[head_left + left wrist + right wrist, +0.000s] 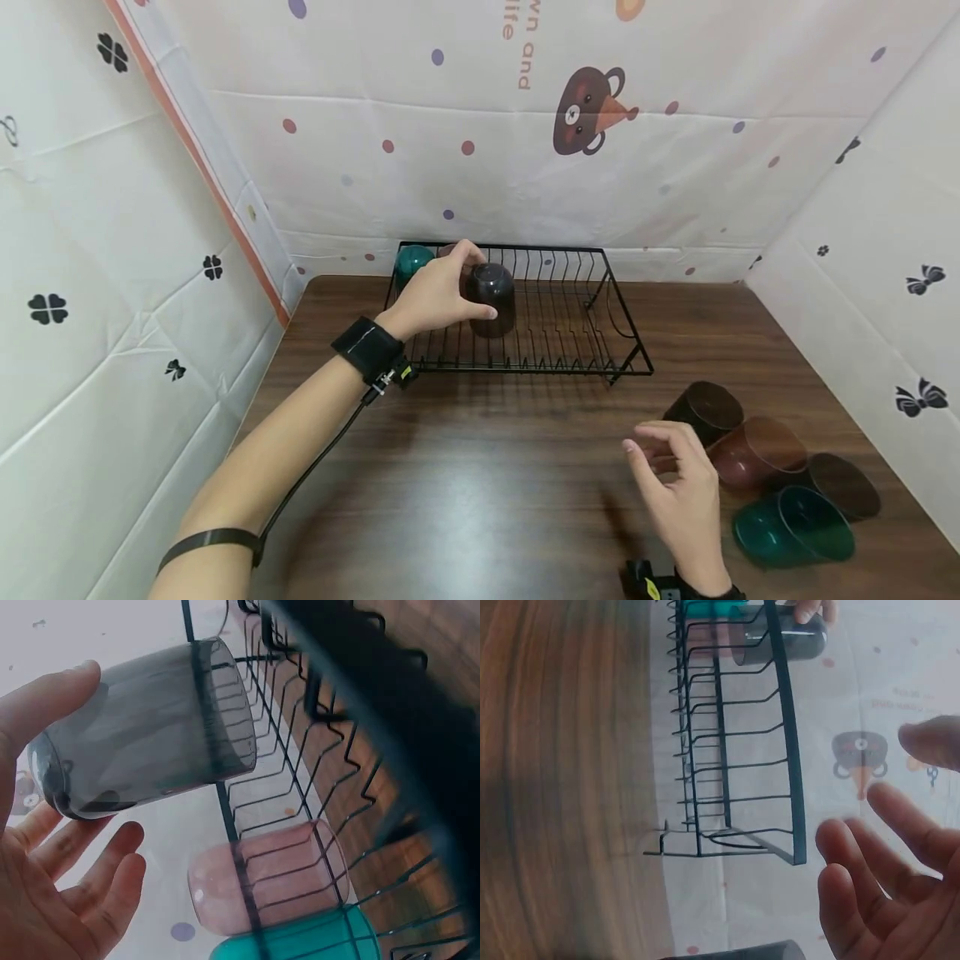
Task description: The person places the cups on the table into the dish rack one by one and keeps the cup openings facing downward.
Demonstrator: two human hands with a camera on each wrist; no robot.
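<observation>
My left hand (438,293) holds a dark grey see-through drinking glass (492,304) upside down at the black wire dish rack (525,369), thumb on one side and fingertips on the other. The left wrist view has the glass's rim near the rack wires; I cannot tell whether it rests on them. Beside it in the rack stand a pink glass (277,881) and a teal glass (409,263), both inverted. Relaxed and slightly bent, the fingers of my right hand (681,496) hold nothing, left of several glasses on the table.
On the table's right lie a dark glass (701,410), a reddish glass (753,457), a second dark glass (847,487) and a teal glass (787,529). The rack stands on the wooden table (450,467) near its back edge, before a patterned cloth (337,192).
</observation>
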